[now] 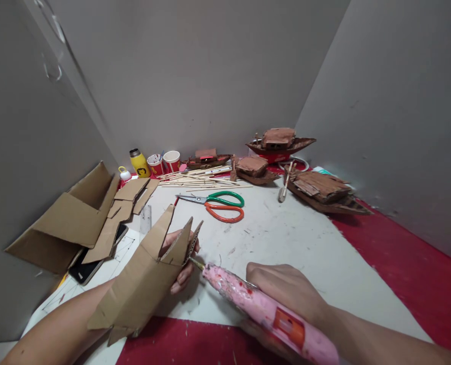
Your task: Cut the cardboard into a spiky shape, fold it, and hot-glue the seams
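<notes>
My left hand (182, 263) grips a folded cardboard hull piece (142, 281), fingers curled round its far end near the centre front. My right hand (286, 294) is wrapped round a pink glue gun (267, 309). The gun's metal nozzle (197, 263) touches the edge of the cardboard by my left fingers.
Green and orange scissors (220, 205) lie on the white mat (286, 243). Cardboard scraps (96, 213) and a phone (86, 268) sit at left. Wooden sticks (198, 178), cups (164, 162) and a yellow bottle (139, 163) line the back. Several brown model boats (320, 190) stand at back right.
</notes>
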A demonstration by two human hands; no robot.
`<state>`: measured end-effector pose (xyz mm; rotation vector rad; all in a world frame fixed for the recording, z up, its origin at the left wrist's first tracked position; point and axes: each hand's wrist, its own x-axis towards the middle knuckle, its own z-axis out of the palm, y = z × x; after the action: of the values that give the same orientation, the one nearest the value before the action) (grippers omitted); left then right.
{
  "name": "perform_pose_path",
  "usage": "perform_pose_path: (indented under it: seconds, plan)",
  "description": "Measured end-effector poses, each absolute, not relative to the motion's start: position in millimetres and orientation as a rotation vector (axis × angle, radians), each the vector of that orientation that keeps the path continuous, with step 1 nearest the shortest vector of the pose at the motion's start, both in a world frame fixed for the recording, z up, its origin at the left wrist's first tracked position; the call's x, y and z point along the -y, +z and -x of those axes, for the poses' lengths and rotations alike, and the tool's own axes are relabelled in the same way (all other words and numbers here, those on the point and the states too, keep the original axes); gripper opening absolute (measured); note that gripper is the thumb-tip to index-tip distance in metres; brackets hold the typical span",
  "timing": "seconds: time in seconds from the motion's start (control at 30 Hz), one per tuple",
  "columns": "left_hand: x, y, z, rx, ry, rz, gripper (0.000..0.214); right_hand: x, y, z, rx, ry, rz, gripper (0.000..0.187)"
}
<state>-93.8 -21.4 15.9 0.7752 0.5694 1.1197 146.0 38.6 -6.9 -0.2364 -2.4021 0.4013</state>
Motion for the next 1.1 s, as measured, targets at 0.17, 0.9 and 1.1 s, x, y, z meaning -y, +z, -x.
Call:
perform_pose_path:
  seconds: [0.17,0.9,1.1]
  plan:
    - [22.9,7.6,99.1,-0.597,1.108,-0.752,0.021,-39.6,-5.8,-150.2,2.475,0.502,0.275,0.027]
    - [21.9,7.5,100.5,-0.666,1.098,-0.782,0.023,-38.2,-4.1,-153.1,2.493,0.372,0.251,0.032]
    - [23.2,7.8,104.2,-0.624,1.046,-0.805,0.030,-41.8,-5.0,-143.4,2.268,0.362,0.346,0.029]
